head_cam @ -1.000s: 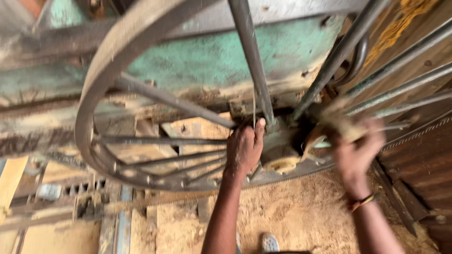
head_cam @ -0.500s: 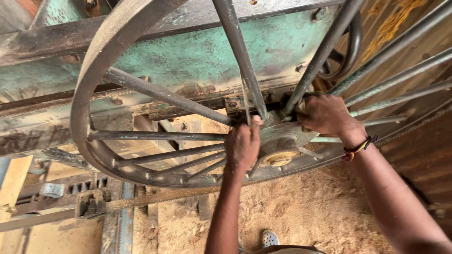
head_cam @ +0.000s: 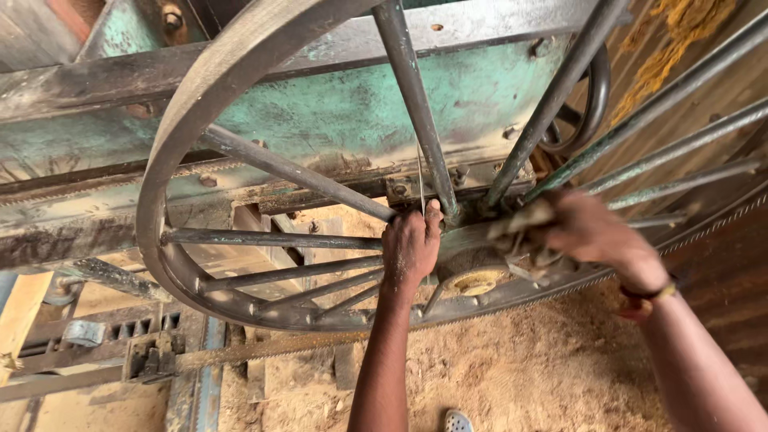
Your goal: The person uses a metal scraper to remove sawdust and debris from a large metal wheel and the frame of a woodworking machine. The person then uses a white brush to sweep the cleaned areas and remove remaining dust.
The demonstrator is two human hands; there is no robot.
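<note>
The large spoked grey metal wheel [head_cam: 200, 120] is standing upright in front of a worn green-painted machine frame [head_cam: 360, 104], and its round hub with a yellowish cap [head_cam: 474, 280] is sitting low in the middle of the view, where the spokes are meeting. The left hand [head_cam: 410, 246] is reaching up to the hub and is curling its fingers shut around the base of a spoke, just beside the hub; a thin pale strand [head_cam: 420, 180] is running straight up from the top of this fist, and it is too fine to tell whether the fingers are pinching it. The right hand [head_cam: 588, 232] is working at the other side of the hub, blurred by motion, with its fingers bent around a light, ragged bundle of material [head_cam: 520, 220]; how tightly it is closing cannot be told. A dark band with a lighter piece [head_cam: 650, 292] is circling the right wrist.

A toothed saw band [head_cam: 560, 284] is lying along the lower rim of the wheel and is stretching off to the left as a rusty strip [head_cam: 264, 350]. Below everything, pale sawdust [head_cam: 520, 376] is covering the ground, and the tip of a light shoe [head_cam: 458, 421] is showing at the bottom edge. A yellowish wooden plank [head_cam: 18, 316] is lying at the far left.
</note>
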